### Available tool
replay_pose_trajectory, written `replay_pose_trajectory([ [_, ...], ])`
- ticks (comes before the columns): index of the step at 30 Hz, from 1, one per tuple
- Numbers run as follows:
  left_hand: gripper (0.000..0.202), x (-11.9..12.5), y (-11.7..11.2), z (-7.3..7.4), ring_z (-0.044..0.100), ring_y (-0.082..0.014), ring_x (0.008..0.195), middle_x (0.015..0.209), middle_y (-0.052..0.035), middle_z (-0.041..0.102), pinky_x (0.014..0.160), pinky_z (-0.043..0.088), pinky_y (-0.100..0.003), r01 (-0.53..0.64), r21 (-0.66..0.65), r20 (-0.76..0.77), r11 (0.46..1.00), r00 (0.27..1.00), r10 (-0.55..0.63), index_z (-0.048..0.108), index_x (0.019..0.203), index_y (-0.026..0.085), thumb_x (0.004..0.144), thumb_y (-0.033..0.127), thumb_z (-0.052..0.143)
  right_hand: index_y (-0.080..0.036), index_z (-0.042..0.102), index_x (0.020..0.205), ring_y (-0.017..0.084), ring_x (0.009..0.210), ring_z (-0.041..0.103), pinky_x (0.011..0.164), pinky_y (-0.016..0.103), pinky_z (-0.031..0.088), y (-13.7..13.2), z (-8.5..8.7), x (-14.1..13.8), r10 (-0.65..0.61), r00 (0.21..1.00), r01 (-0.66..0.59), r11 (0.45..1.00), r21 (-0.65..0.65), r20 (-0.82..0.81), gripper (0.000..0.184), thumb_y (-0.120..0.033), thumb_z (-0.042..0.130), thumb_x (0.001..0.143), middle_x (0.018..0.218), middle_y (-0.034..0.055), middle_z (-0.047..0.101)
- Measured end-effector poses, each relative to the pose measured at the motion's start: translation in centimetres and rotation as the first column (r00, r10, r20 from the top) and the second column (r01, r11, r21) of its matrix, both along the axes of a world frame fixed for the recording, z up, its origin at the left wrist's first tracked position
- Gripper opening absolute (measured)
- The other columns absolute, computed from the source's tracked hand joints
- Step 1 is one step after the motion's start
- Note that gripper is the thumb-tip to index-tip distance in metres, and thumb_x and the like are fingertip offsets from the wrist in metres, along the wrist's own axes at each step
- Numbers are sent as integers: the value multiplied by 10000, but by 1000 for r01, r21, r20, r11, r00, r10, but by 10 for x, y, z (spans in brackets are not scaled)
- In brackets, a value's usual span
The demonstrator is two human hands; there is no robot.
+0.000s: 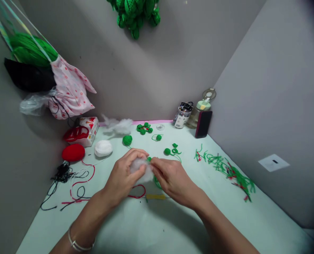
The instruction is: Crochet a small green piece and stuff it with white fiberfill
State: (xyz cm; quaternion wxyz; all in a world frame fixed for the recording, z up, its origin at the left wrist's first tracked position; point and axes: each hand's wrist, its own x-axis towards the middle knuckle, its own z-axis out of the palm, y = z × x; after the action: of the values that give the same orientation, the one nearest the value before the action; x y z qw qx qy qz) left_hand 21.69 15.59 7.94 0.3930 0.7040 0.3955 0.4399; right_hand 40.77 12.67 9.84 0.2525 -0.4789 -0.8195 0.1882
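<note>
Above the middle of the table, my left hand (pixel 124 173) curls its thumb and fingers around a tuft of white fibre stuffing (pixel 139 166). My right hand (pixel 173 177) is closed in a pinch against the tuft's right side. Between the fingertips of both hands shows a small green piece (pixel 149 159), mostly hidden; which fingers grip it is hard to see. Green yarn (pixel 157 182) hangs below my right hand. Under the hands lie a tool with a yellow handle (pixel 156 196) and a loop of red yarn (pixel 139 191).
Red yarn (pixel 73 152), white yarn (pixel 103 148) and tangled black yarn (pixel 63 171) lie left. More stuffing (pixel 117 126), a green ball (pixel 127 140) and green crocheted pieces (pixel 144 128) sit behind. A phone (pixel 204 124) leans at back right; yarn scraps (pixel 228 171) lie right.
</note>
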Motion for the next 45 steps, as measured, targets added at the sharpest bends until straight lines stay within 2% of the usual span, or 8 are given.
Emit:
replay_pose_trajectory([
  [9, 154, 8, -5, -3, 650, -207, 927, 1002, -30, 714, 866, 469, -348, -144, -89, 73, 986, 986, 151, 448, 836, 252, 822, 157, 568, -217, 542, 918, 139, 691, 476, 675, 253, 370, -2, 1, -4, 117, 985, -116, 993, 14, -128, 132, -166, 496, 1030, 813, -7, 592],
  [14, 93, 15, -8, -2, 683, -182, 815, 1057, -52, 760, 695, 515, -287, -38, -206, 181, 978, 981, 76, 457, 886, 248, 878, 235, 549, -210, 596, 864, 123, 631, 455, 627, 244, 348, 6, -9, -5, -21, 955, 48, 995, 83, -296, 108, -166, 565, 957, 704, -35, 543],
  [21, 210, 10, -11, 8, 637, -134, 770, 1283, -82, 723, 669, 499, -243, 216, -295, 351, 931, 931, -104, 574, 1017, 221, 980, 416, 642, -208, 516, 668, 98, 586, 337, 556, 245, 277, 6, -4, -6, -204, 885, 158, 977, -142, -418, 168, -186, 564, 828, 609, -73, 412],
  [25, 258, 4, -10, 12, 671, -179, 949, 1245, -48, 736, 780, 523, -258, 231, -292, 287, 928, 947, -146, 601, 1020, 233, 907, 384, 777, -206, 529, 668, 104, 598, 369, 555, 251, 288, 3, 4, -3, -220, 868, 130, 966, -225, -446, 159, -201, 572, 821, 616, -65, 451],
  [32, 179, 0, -9, 11, 616, -150, 752, 1049, -26, 731, 652, 491, -259, 209, -342, 272, 916, 955, -116, 607, 957, 219, 909, 359, 708, -210, 571, 823, 113, 628, 402, 602, 253, 319, -8, 20, 1, -75, 925, -32, 962, -272, -372, 208, -287, 545, 1014, 676, -63, 482],
  [38, 146, 11, -10, 3, 594, -187, 825, 891, -1, 664, 749, 476, -295, -125, -197, 156, 972, 975, 157, 550, 847, 236, 794, 156, 660, -215, 567, 902, 107, 612, 429, 642, 247, 345, -13, 13, -7, 24, 969, -61, 987, -145, -245, 132, -144, 527, 1006, 700, -64, 511],
  [41, 118, 15, -10, 1, 597, -158, 709, 928, -8, 688, 652, 484, -279, -102, -248, 178, 963, 973, 149, 518, 858, 238, 836, 186, 621, -202, 597, 985, 137, 684, 497, 670, 260, 376, -8, 3, -7, 74, 986, -73, 997, 8, -151, 86, -133, 547, 981, 788, -13, 597],
  [45, 144, 17, -12, 0, 606, -103, 536, 1105, -23, 735, 531, 510, -265, 94, -354, 342, 930, 939, 36, 445, 912, 249, 912, 254, 589, -209, 610, 885, 136, 630, 463, 624, 259, 355, -4, -2, -6, -17, 978, 41, 993, 113, -208, 107, -166, 572, 975, 706, -20, 591],
])
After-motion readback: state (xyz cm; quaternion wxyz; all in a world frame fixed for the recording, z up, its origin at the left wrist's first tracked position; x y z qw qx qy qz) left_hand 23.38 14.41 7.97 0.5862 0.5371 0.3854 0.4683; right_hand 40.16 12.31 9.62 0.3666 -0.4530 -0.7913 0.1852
